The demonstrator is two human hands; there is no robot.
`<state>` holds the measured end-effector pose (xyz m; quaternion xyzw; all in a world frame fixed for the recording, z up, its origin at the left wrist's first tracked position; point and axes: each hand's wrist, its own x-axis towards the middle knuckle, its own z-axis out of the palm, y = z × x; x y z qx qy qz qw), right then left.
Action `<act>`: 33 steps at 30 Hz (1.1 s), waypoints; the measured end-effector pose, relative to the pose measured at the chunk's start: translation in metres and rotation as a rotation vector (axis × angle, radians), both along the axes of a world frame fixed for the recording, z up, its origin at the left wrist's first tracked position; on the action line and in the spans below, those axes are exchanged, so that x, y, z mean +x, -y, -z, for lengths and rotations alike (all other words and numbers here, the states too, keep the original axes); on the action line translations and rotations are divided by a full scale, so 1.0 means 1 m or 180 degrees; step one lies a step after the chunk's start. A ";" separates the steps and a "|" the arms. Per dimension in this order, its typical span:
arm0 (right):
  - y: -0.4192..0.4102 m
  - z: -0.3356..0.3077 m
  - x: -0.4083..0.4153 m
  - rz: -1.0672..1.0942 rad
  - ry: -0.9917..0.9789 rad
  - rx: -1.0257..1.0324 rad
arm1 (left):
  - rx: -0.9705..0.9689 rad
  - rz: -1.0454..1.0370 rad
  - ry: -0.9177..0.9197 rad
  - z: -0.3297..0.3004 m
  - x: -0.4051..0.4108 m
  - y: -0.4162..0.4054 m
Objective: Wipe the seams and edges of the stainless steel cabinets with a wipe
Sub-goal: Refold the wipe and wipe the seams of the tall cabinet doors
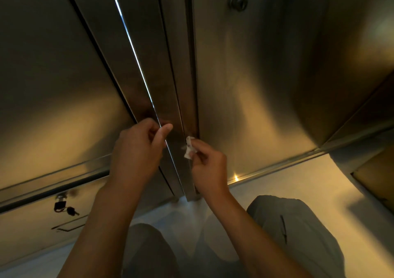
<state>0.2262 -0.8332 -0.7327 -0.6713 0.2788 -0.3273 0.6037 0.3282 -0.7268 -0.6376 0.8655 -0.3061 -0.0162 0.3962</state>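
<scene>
Two steel cabinet doors [266,85], dim amber light.

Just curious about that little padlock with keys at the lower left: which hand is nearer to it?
Left. The left hand grips the door edge up and right of the padlock; the right hand, pinching the wipe, is farther right.

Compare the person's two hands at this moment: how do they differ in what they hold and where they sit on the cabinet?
The right hand pinches a small white wipe; the left hand holds no wipe and grips the door edge. The right hand works at the dark seam, right of the left hand. The left hand sits slightly higher in the frame. Both are raised to the same stainless steel cabinet.
</scene>
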 end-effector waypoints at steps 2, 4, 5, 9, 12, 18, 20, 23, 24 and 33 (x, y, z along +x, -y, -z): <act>0.005 -0.025 0.001 0.0000 0.0188 -0.0116 | 0.0031 -0.0071 0.0075 -0.024 -0.003 0.002; 0.008 -0.047 0.002 -0.0027 0.0346 -0.0349 | 0.0096 -0.0105 0.0231 -0.043 -0.003 0.002; 0.008 -0.057 0.003 -0.0001 0.0445 -0.0489 | 0.0187 -0.0123 0.0320 -0.050 -0.003 0.002; 0.013 -0.103 0.012 0.0242 0.0939 -0.1110 | 0.0489 -0.0077 0.0217 -0.069 -0.004 0.007; 0.018 -0.140 0.019 0.0347 0.1231 -0.1480 | 0.0447 0.0037 0.0017 -0.076 -0.006 0.007; 0.022 -0.214 0.031 0.0521 0.1562 -0.1946 | 0.0765 0.0199 -0.0105 -0.087 -0.005 0.009; 0.022 -0.238 0.035 0.0619 0.1646 -0.2026 | 0.0848 0.0223 -0.0186 -0.092 -0.005 0.010; 0.021 -0.262 0.039 0.0715 0.1726 -0.2021 | 0.0922 0.0222 -0.0204 -0.096 -0.005 0.011; 0.020 -0.265 0.040 0.0725 0.1727 -0.2011 | 0.0945 0.0221 -0.0187 -0.097 -0.004 0.010; 0.014 -0.186 0.036 0.0816 0.1475 -0.2068 | 0.0936 0.0261 -0.0189 -0.099 -0.007 0.009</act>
